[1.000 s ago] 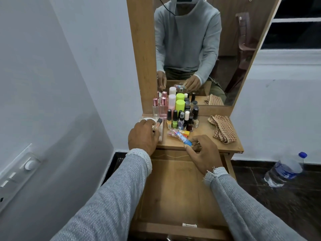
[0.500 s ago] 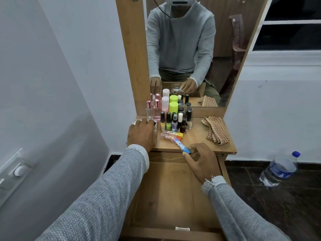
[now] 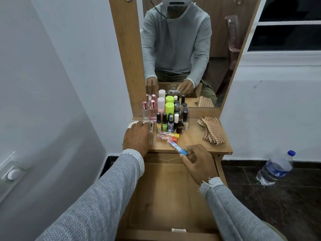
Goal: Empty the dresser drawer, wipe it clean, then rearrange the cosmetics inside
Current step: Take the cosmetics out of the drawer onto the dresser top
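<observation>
The wooden drawer point(image 3: 166, 197) is pulled out below the dresser top point(image 3: 194, 140), with nothing lying on its bare bottom. My right hand point(image 3: 196, 162) pinches the blue-capped end of a pink and blue tube point(image 3: 176, 146) at the top's front edge. My left hand point(image 3: 138, 138) lies over a small clear box point(image 3: 151, 132) at the top's left edge, next to a white round jar point(image 3: 132, 122). Behind stand perfume bottles point(image 3: 149, 110), a lime green can point(image 3: 169, 108) and several nail polish bottles point(image 3: 169, 121). Two more tubes point(image 3: 167, 135) lie flat.
A checked cloth point(image 3: 211, 130) lies crumpled on the right of the dresser top. The mirror point(image 3: 187, 49) rises behind the cosmetics. A plastic water bottle point(image 3: 274, 168) lies on the dark floor to the right. A white wall with a switch plate point(image 3: 12, 173) is close on the left.
My left hand lowered a dark-capped item it held onto the left side of the top and now covers that spot. My right hand stays pinched on the blue-capped tube.
</observation>
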### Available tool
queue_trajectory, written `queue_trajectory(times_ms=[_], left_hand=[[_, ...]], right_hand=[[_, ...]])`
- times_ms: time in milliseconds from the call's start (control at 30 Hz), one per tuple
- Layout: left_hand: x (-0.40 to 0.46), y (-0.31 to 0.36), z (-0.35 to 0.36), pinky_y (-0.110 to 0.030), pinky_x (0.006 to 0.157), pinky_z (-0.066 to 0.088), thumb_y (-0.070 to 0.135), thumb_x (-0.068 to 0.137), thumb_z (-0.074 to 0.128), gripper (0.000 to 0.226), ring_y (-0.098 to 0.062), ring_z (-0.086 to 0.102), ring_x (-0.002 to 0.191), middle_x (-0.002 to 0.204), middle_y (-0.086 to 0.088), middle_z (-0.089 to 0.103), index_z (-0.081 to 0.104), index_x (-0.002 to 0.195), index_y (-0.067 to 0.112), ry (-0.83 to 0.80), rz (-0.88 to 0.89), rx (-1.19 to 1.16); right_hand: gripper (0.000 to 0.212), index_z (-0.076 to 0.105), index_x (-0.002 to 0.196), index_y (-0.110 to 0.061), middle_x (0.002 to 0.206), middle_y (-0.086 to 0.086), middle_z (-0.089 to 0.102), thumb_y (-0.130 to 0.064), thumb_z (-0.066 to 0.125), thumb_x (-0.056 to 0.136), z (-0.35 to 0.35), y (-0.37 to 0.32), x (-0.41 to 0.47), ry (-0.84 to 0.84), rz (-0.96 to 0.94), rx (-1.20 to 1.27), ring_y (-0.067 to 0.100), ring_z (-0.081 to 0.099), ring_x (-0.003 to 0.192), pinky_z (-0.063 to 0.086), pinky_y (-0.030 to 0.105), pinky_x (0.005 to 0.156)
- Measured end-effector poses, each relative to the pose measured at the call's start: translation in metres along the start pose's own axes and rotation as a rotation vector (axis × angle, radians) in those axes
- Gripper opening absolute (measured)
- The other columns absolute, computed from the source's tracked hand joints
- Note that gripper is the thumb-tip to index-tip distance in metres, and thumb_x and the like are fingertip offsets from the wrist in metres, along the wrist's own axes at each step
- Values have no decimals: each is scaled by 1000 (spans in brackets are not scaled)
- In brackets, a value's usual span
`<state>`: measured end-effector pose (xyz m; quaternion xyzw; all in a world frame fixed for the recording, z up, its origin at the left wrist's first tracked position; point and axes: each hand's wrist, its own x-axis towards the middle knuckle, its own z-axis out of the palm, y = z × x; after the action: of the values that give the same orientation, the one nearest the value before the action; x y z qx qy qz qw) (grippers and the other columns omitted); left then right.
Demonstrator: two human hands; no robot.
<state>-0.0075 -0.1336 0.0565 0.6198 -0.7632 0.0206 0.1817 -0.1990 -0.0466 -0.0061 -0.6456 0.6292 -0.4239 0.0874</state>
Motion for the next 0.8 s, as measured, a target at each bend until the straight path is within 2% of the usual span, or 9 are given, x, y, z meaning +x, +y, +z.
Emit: queue_trajectory(times_ms=[167,267,367,567,800], left_hand=[[-33,-2,3,-35,89,53,26,94,59,24,-21,62,103,120,-3,65,64,117,20,53,-84,-169],[-55,-4,11,-33,86,54,27,94,58,21,-19,61,100,114,-3,66,64,113,20,41,-55,-197],[-65,-1,19,-33,92,51,32,96,55,28,-18,58,106,119,-1,62,61,121,22,3,-7,-179],[-64,12,24,-33,98,48,32,96,54,38,-17,52,115,131,1,56,56,132,22,-39,139,-108],[-63,22,26,-33,105,38,36,99,47,46,-18,42,128,144,3,41,41,143,24,-139,170,-53]], right_hand=[[20,68,99,-13,91,-7,56,-17,73,80,2,-2,7,-83,-80,-81,2,50,70,38,7,62],[23,68,107,-14,102,-2,60,-20,68,85,5,-9,17,-135,-120,-123,7,55,80,49,16,69],[26,66,112,-14,111,0,59,-23,66,87,9,-14,30,-170,-115,-189,11,57,87,48,19,74],[23,66,106,-13,106,4,63,-24,68,85,12,-13,43,-166,-45,-221,17,58,87,46,24,71],[26,64,102,-16,97,1,67,-22,75,79,23,-14,44,-122,68,-146,16,59,85,54,33,75]])
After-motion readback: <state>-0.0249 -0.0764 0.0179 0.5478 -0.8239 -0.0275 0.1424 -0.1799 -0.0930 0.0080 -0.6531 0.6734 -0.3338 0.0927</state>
